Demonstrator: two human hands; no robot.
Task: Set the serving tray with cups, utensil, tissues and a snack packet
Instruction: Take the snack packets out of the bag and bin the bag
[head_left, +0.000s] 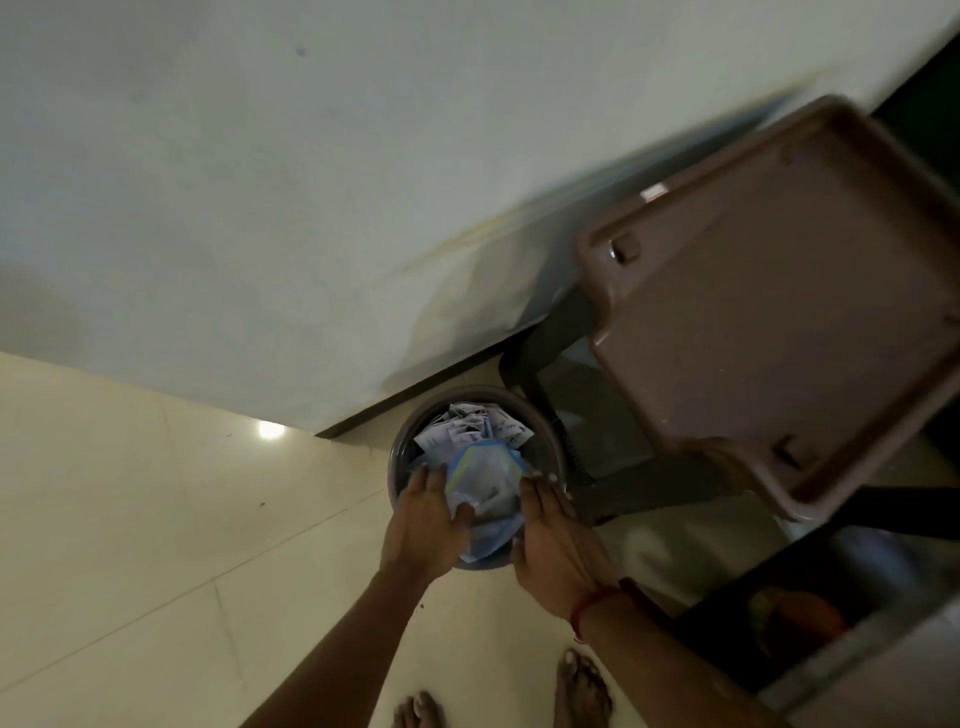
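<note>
I look down at a round grey waste bin on the floor by the wall. It holds crumpled white papers. Over its mouth sits a crumpled bluish plastic wrapper, pressed between both my hands. My left hand has its thumb on the wrapper's left side. My right hand, with a red thread at the wrist, lies flat against its right side. A brown rimmed tray with nothing on it sits up right, blurred. No cups, utensil or tissues are in view.
A dark frame stands under the tray, close to the bin's right. A dark table edge with an orange object is at lower right. A white wall fills the top, and pale floor tiles spread left. My bare feet are below.
</note>
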